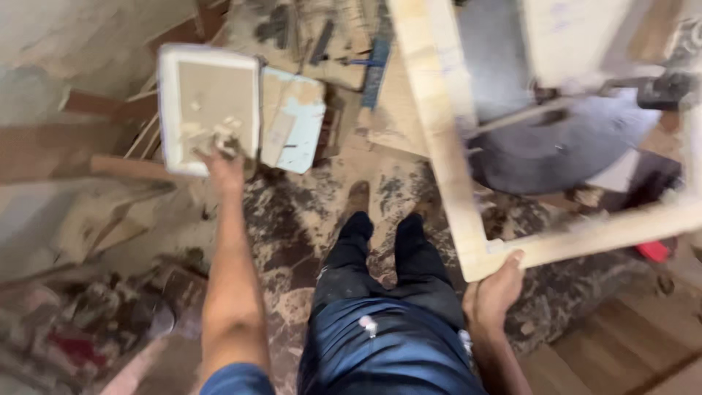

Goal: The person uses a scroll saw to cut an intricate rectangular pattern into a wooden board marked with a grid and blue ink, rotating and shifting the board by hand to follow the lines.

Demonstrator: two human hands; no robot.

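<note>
Right fingers: the right hand (496,292) is closed around the lower corner of a pale wooden frame (446,153), thumb on top of the joint, the other fingers hidden beneath.
Left fingers: the left hand (223,167) reaches forward to the near edge of a white rectangular tray (170,110); blur hides whether the fingers grip or only touch it.
Frame: tilted, raised off the floor, rails running up and to the right from the held corner.
Frame handling: stiff and probably light, but long, so it would likely swing; the corner joint looks like the firmest hold.
Tray: lies among wood scraps, beside a pale blue board (296,121).
Tray handling: shallow, dusty, likely light; its raised rim offers the grip.
Floor: littered, patchy and dark (292,219).
</note>
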